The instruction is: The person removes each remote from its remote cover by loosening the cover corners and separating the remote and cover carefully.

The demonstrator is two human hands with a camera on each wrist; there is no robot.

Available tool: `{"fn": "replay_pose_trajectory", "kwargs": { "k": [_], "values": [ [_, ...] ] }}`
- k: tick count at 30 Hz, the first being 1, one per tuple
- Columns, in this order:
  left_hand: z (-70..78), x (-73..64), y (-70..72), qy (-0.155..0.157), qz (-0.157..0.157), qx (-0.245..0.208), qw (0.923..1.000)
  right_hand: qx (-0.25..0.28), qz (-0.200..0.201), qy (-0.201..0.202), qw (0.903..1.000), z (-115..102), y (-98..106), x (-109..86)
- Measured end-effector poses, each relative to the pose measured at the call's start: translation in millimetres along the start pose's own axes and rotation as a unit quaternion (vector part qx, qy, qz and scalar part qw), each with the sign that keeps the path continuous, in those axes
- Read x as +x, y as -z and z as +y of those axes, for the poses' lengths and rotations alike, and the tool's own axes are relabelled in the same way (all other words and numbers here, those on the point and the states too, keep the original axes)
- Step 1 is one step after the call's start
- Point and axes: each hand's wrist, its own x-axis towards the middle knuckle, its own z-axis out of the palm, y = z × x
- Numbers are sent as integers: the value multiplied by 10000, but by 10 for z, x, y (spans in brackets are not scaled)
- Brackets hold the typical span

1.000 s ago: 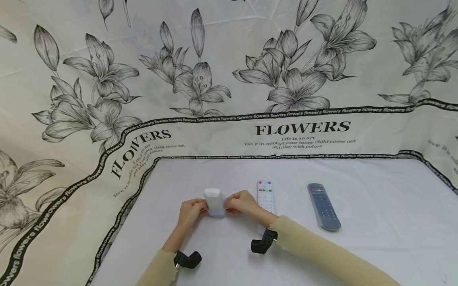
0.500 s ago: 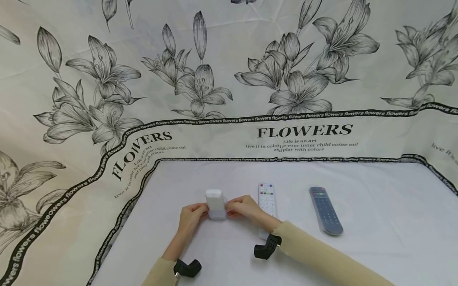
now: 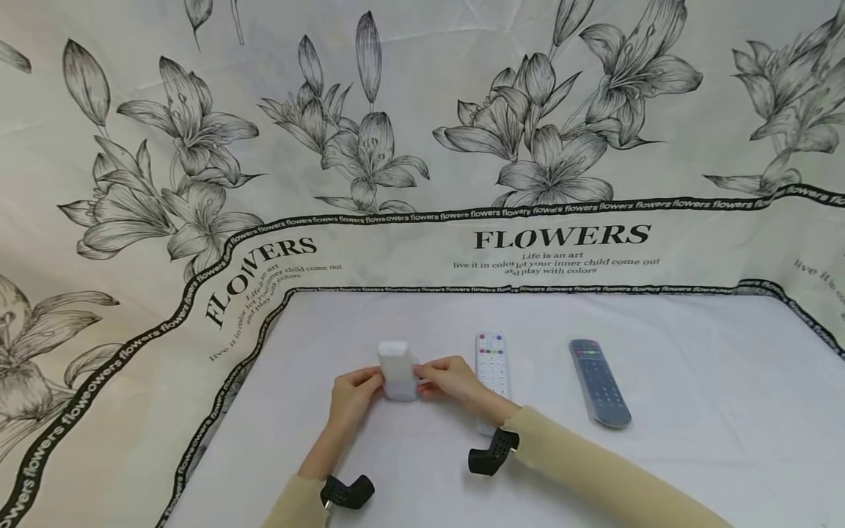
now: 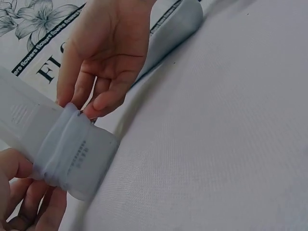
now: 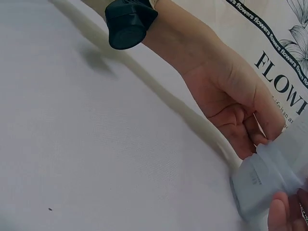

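A white remote control (image 3: 394,359) stands upright on the table, leaning slightly. A translucent bluish sleeve (image 4: 60,144) is bunched in folds around its lower part, with small dark print near the base. My left hand (image 3: 351,400) pinches the sleeve's edge on the left side between thumb and fingers. On the opposite side my right hand (image 3: 454,380) pinches the sleeve edge, its fingertips at the folds in the left wrist view. The remote's upper part is bare above the sleeve, with an arrow-like ribbed mark on the face toward the left wrist camera.
Beneath the right forearm lies another white remote (image 3: 491,363), partly covered by that wrist. Farther right rests a dark blue-grey remote (image 3: 599,385) in a clear cover. White cloth covers the table (image 3: 713,381); a flower-printed curtain (image 3: 396,257) rises behind it.
My right wrist has shifted slightly rightward, and its fingers are a little more spread at the sleeve. The left hand and the upright remote stay nearly in place.
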Motion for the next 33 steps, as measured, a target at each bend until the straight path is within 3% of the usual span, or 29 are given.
{"fn": "replay_pose_trajectory", "kwargs": {
  "k": [9,16,20,25,30,33],
  "values": [
    [17,-54,2,-349,17,-355,9988,184,413,320,9985,-41,-80,-19],
    [100,-54,-15,-579,237,-269,9977,-355,396,1015,9934,-146,-24,-15],
    [129,-50,-34,-600,266,-176,9977,-602,373,1214,9901,-167,12,-13],
    [119,-56,-44,-428,-98,-691,9966,-966,432,1499,9830,-158,41,-10],
    [121,-40,-36,108,-172,-892,9958,-1511,553,1781,9708,-135,73,-4],
    [123,-20,-37,441,-137,-876,9951,-1615,526,1796,9690,-120,98,-5]
  ]
}}
